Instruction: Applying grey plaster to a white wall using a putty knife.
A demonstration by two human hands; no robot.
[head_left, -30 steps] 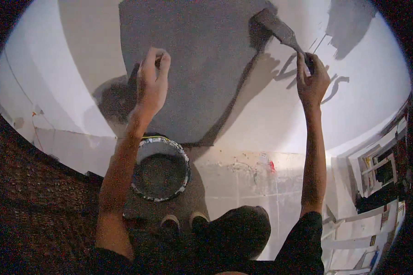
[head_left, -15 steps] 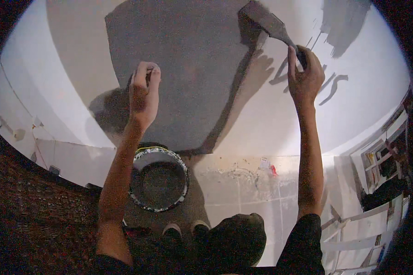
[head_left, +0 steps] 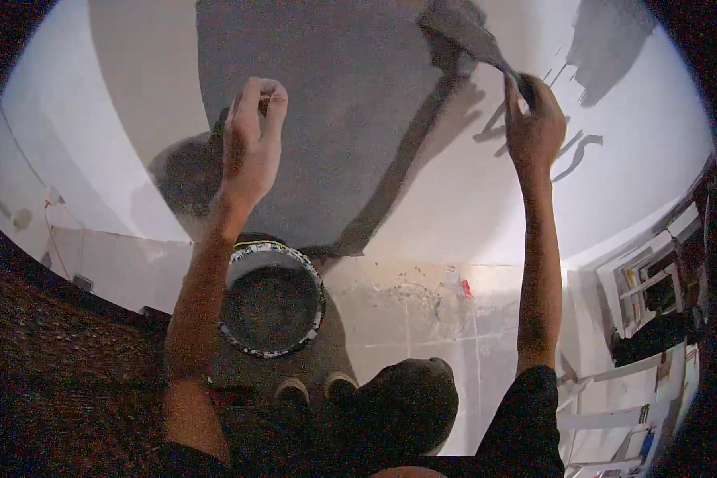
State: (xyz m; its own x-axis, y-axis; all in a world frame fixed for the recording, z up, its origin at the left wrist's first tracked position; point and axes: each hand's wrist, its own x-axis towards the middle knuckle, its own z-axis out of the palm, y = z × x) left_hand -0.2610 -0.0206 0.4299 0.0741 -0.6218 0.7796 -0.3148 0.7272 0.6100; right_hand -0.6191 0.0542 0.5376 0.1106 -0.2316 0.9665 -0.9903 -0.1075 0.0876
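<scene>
A wide flat paintbrush [head_left: 474, 40], coated in grey, is gripped by its handle in my right hand [head_left: 536, 131]. Its broad end rests against or very close to the wall, at the upper right border of a large dark grey painted area [head_left: 319, 127]. My left hand [head_left: 252, 131] is raised in front of that area, its fingers curled toward the thumb. Whatever lies between those fingers, if anything, I cannot make out. Below my left hand, a round bucket [head_left: 320, 319] with a paint-spattered rim holds dark grey paint.
Loose grey strokes [head_left: 581, 155] and a grey patch [head_left: 613, 48] mark the pale wall at right. A white rack or ladder-like frame [head_left: 613, 418] stands at lower right. My shoes [head_left: 292, 389] are just below the bucket. A small red thing [head_left: 467, 289] lies near the wall's base.
My left hand has risen a little, with its fingers still curled. The paintbrush has shifted slightly to the right in my right hand's grip. The whole view has moved a little.
</scene>
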